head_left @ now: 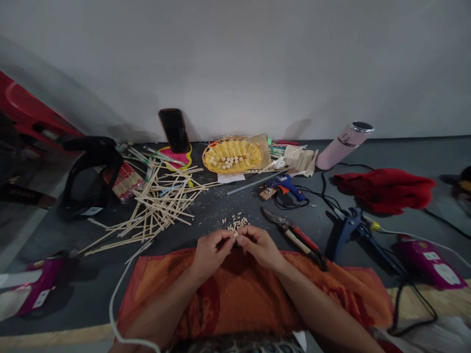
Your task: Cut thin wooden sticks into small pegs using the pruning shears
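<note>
My left hand [214, 251] and my right hand [259, 246] meet at the table's front, thumb and forefinger of each closed on a small pale wooden piece [236, 235]. Its exact shape is too small to make out. Just beyond the fingertips lies a little heap of short cut stick pieces [239, 221], with crumbs scattered around. An orange towel [239, 304] is spread beneath both wrists. Farther back, a yellow woven basket [253, 164] holds several small pale clusters. To the right of my right hand lie pruning shears [300, 235] with red handles.
Long thin wooden sticks [162, 208] lie in a tangled pile at left, near a black stand [75, 181]. A phone [174, 130] leans against the wall. A blue glue gun [287, 186], pink flask [342, 147], red cloth [390, 189] and blue tool [348, 233] occupy the right.
</note>
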`<state>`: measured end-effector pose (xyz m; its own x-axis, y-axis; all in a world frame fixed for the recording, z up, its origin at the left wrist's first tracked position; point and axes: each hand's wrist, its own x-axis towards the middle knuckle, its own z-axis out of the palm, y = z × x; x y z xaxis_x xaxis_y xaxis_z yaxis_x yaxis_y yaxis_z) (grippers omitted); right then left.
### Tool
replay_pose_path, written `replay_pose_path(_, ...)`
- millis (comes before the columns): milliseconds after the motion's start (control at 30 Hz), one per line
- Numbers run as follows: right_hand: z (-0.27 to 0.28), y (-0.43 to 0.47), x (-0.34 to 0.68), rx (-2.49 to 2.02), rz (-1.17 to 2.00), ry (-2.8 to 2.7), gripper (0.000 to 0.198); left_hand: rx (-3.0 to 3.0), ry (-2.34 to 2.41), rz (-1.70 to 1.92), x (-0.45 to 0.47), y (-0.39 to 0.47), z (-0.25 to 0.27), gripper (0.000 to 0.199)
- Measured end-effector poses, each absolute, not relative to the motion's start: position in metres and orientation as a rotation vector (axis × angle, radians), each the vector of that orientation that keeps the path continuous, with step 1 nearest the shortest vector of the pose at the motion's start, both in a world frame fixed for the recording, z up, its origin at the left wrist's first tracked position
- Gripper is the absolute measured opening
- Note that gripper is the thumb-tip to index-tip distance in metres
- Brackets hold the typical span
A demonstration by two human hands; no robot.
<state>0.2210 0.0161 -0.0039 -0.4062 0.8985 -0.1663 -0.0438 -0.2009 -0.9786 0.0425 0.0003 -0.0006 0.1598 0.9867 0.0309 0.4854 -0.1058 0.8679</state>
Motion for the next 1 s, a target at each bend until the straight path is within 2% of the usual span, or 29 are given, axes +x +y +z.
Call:
replay_pose_path(233, -0.0007, 0.0150, 0.2201, -1.123, 1.517, -1.458, 0.028, 1.743, 1.419, 0.849, 0.0418, 0.0009, 0.0006, 0.019)
replay_pose_path(400, 0.0022, 0.0145, 0.2193, -1.144, 1.505, -1.463, 0.026, 1.740, 1.404, 0.847, 0.0416, 0.0010, -0.0006, 0.020)
replay_pose_path(733, 0.0026, 0.0167, 0.2235, -1.178, 1.414, -1.486, 0.021, 1.321, 1.263, 0.906, 0.0423, 0.0043, 0.0050, 0.023)
replay_pose_path(1000, 0.0045, 0.0153, 0.2227, -1.153, 1.324, -1.627, 0.017, 1.320, 1.213, 0.866, 0.0419, 0.0065, 0.0023, 0.027)
